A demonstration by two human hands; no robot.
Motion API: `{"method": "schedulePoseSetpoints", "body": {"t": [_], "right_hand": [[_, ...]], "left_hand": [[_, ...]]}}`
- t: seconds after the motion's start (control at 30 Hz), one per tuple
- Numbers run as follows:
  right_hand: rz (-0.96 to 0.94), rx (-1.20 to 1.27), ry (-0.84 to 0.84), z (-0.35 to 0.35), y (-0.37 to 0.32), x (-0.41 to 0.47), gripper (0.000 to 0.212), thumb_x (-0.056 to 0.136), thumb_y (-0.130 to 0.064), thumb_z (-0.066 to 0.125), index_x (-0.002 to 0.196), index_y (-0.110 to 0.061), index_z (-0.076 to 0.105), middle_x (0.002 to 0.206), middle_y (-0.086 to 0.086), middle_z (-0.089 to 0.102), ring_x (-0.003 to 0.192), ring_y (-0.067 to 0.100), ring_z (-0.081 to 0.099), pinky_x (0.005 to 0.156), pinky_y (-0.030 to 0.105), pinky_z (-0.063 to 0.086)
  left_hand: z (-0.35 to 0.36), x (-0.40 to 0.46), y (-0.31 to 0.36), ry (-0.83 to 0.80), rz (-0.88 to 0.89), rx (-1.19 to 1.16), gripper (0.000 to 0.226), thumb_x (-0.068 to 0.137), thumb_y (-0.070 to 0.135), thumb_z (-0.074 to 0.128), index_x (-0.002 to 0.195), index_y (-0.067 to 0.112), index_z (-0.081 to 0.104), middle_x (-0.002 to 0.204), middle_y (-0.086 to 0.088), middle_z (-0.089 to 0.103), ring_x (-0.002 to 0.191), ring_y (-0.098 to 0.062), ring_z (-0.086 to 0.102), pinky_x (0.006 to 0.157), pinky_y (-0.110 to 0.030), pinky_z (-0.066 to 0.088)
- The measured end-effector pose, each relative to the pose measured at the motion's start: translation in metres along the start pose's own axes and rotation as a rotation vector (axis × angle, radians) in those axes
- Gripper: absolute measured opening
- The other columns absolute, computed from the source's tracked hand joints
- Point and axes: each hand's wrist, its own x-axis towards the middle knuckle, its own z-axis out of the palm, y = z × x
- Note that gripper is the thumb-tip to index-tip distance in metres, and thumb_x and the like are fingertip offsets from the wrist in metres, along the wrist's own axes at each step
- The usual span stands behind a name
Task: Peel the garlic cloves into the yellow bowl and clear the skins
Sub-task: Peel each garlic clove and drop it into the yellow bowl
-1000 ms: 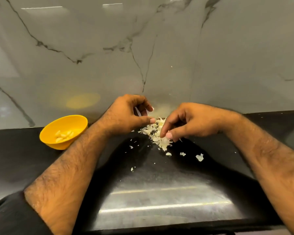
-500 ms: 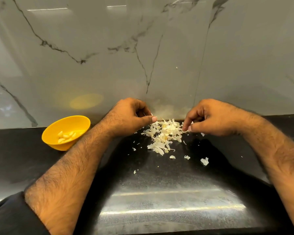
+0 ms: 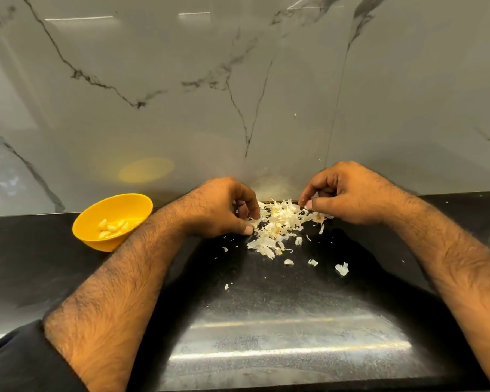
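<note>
A loose pile of white garlic skins [image 3: 277, 227] lies on the black counter [image 3: 266, 306] against the wall. My left hand [image 3: 221, 210] sits at the pile's left edge, its curled fingers and thumb closing on skins there. At the pile's right edge, my right hand [image 3: 343, 193] pinches skins between thumb and forefinger. The yellow bowl [image 3: 96, 239] stands to the left, apart from both hands, with several peeled cloves [image 3: 112, 227] inside.
Small stray skin bits [image 3: 342, 268] lie scattered in front of the pile. A grey marble wall [image 3: 238, 94] rises directly behind the pile. The counter's front edge runs along the bottom of the view.
My right hand has moved right, from over the pile to its right edge, uncovering the skins. The left hand's fingers have curled down onto the pile's left edge.
</note>
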Motion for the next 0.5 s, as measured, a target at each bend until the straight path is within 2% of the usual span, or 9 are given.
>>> {"method": "schedulePoseSetpoints", "body": {"t": [0.2, 0.27, 0.33, 0.37, 0.43, 0.5], "right_hand": [[-0.051, -0.009, 0.083, 0.002, 0.000, 0.000, 0.010, 0.098, -0.026, 0.073, 0.094, -0.034, 0.077, 0.055, -0.005, 0.061, 0.053, 0.007, 0.055, 0.078, 0.040, 0.065], [-0.101, 0.039, 0.073, 0.002, -0.002, -0.002, 0.007, 0.096, -0.028, 0.076, 0.093, -0.034, 0.078, 0.059, 0.002, 0.063, 0.054, 0.011, 0.055, 0.075, 0.038, 0.064], [-0.152, 0.135, -0.012, 0.003, -0.011, -0.008, 0.004, 0.090, -0.035, 0.083, 0.092, -0.033, 0.080, 0.065, 0.012, 0.064, 0.055, 0.016, 0.054, 0.067, 0.035, 0.058], [-0.164, 0.167, -0.062, 0.006, -0.016, -0.011, 0.013, 0.085, -0.042, 0.086, 0.091, -0.033, 0.080, 0.065, 0.011, 0.063, 0.055, 0.016, 0.053, 0.063, 0.033, 0.053], [-0.169, 0.121, -0.101, 0.016, -0.029, -0.015, 0.033, 0.073, -0.059, 0.088, 0.086, -0.031, 0.076, 0.059, -0.004, 0.059, 0.053, 0.008, 0.051, 0.058, 0.030, 0.046], [-0.180, -0.122, -0.062, 0.030, -0.042, -0.014, 0.053, 0.062, -0.079, 0.083, 0.081, -0.032, 0.068, 0.057, -0.013, 0.057, 0.053, 0.003, 0.051, 0.056, 0.028, 0.046]], "left_hand": [[0.005, 0.004, 0.002, -0.010, 0.036, 0.084, 0.010, 0.092, 0.030, 0.083, 0.093, 0.033, 0.073, 0.090, 0.015, 0.070, 0.073, 0.004, 0.058, 0.069, -0.022, 0.044], [0.007, 0.004, 0.002, -0.004, 0.044, 0.069, 0.005, 0.098, 0.030, 0.077, 0.096, 0.032, 0.072, 0.094, 0.015, 0.071, 0.083, 0.002, 0.062, 0.078, -0.025, 0.050], [0.008, 0.005, 0.002, 0.035, 0.045, 0.028, 0.002, 0.102, 0.031, 0.071, 0.101, 0.031, 0.070, 0.098, 0.014, 0.071, 0.093, -0.002, 0.066, 0.086, -0.028, 0.054], [0.009, 0.006, 0.002, 0.063, 0.044, 0.004, 0.002, 0.104, 0.031, 0.069, 0.102, 0.031, 0.069, 0.099, 0.013, 0.071, 0.094, -0.004, 0.066, 0.086, -0.029, 0.055], [0.008, 0.008, -0.001, 0.136, 0.044, -0.053, 0.003, 0.104, 0.031, 0.068, 0.101, 0.032, 0.068, 0.097, 0.011, 0.071, 0.090, -0.005, 0.067, 0.080, -0.028, 0.055], [0.007, 0.010, -0.003, 0.217, 0.055, -0.111, 0.006, 0.102, 0.030, 0.071, 0.097, 0.033, 0.069, 0.091, 0.009, 0.072, 0.082, -0.006, 0.068, 0.073, -0.027, 0.053]]}}
